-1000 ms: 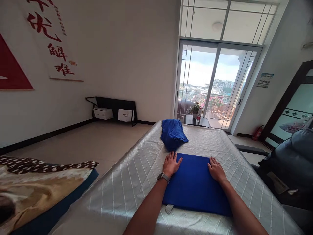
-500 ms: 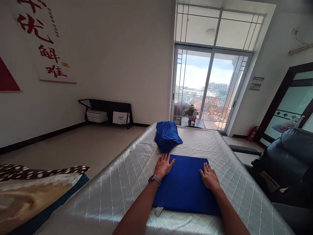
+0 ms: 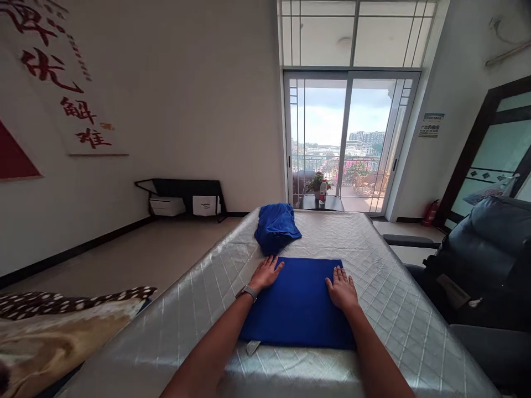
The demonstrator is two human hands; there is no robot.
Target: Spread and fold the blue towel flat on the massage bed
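Both hands are laid flat with the fingers stretched out; the left hand (image 3: 266,273) is rested along the upper left edge of a folded blue cloth (image 3: 296,312), its thumb set apart from the fingers; the right hand (image 3: 343,288) is placed on the cloth's right edge, its fingers slightly spread and its thumb turned inward. The cloth is spread smooth in the lower middle of the frame, on a silver quilted cover (image 3: 409,309); a small pale tag (image 3: 253,347) is seen at its lower left corner. A crumpled blue bundle (image 3: 277,226) is set just above the left fingertips; whether it is touched cannot be told. Compared with half a second ago, the whole view has been shifted, cloth and bundle being seen farther left; the hands are kept at the same edges.
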